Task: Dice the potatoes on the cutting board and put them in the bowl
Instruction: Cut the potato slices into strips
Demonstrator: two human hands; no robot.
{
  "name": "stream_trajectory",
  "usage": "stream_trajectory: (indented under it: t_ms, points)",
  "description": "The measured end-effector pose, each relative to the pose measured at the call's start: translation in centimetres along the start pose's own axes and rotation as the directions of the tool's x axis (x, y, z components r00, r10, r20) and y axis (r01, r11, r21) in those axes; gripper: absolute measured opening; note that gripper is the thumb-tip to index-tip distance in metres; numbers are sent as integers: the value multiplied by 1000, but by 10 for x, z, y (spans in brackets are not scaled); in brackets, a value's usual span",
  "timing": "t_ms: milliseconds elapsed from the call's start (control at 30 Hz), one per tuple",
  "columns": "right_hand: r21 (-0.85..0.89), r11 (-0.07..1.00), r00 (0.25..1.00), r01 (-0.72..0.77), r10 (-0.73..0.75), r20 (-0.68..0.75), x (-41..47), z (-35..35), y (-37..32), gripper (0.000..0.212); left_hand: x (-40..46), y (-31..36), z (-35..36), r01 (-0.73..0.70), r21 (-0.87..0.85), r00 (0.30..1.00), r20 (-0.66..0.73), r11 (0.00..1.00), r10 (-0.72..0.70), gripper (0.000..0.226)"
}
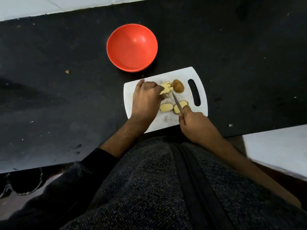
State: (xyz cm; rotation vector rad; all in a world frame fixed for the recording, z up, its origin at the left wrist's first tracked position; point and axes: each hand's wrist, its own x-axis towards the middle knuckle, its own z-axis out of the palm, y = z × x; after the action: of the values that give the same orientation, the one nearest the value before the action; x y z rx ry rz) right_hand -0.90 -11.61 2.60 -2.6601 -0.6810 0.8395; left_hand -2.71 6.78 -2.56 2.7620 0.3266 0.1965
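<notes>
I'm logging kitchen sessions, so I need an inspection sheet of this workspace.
Surface: black countertop, dusty, small crumbs.
Job's things: white plastic cutting board carries cut potato strips, two potato slices, one brown unpeeled piece; red round bowl holds nothing.
Clutter: stray potato scrap on the counter's left.
Grippers: left hand holds the strips; right hand grips a thin steel knife.
Cables: nothing seen.
Surroundings: white wall behind.
</notes>
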Motion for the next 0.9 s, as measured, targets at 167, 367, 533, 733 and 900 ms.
stream_trajectory:
  t_ms: [167, 367, 533, 733, 900]
  points:
    - [15, 1000, 998, -11, 12, -60, -3, 10, 0, 24, -20, 12, 1, -164, 17, 986, 22, 986, 163, 24]
    - [45, 999, 996, -8, 11, -84, -10, 19, 2, 22, -38, 11, 5, -170, 110, 975, 165, 979, 151, 24]
    - [48, 998, 997, 37, -33, -76, -12, 20, 6, 20, -39, 13, 9, -48, -20, 994, 95, 999, 50, 10]
    - [-9, 993, 992, 114, -114, -57, -9, 12, 16, 22, -45, 26, 7, 466, -391, 885, 206, 794, -418, 40]
    - [-2, 990, 989, 143, -143, -25, -5, 16, 17, 22, -49, 33, 11, 509, -401, 860, 218, 761, -461, 37]
